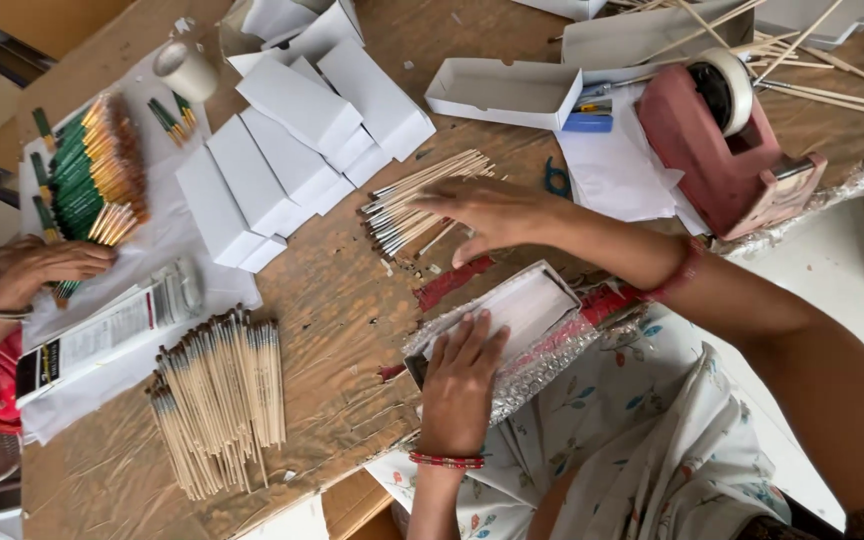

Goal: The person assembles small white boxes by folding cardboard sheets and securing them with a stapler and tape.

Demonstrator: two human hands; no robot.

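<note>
Right hand point(492, 215) spread flat, touching slim wooden paintbrushes point(417, 200) on worn brown table point(342, 300). Left hand point(460, 375) open, pressing shallow white cardboard box point(527, 305) atop bubble wrap point(542, 360) at table edge.

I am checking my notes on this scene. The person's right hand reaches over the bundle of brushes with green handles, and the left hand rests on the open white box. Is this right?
Not quite. In the head view the right hand reaches over the pile of plain wooden-handled brushes. The green-handled brushes lie far off, near another person's hand. The left hand does rest on the open white box.
</note>
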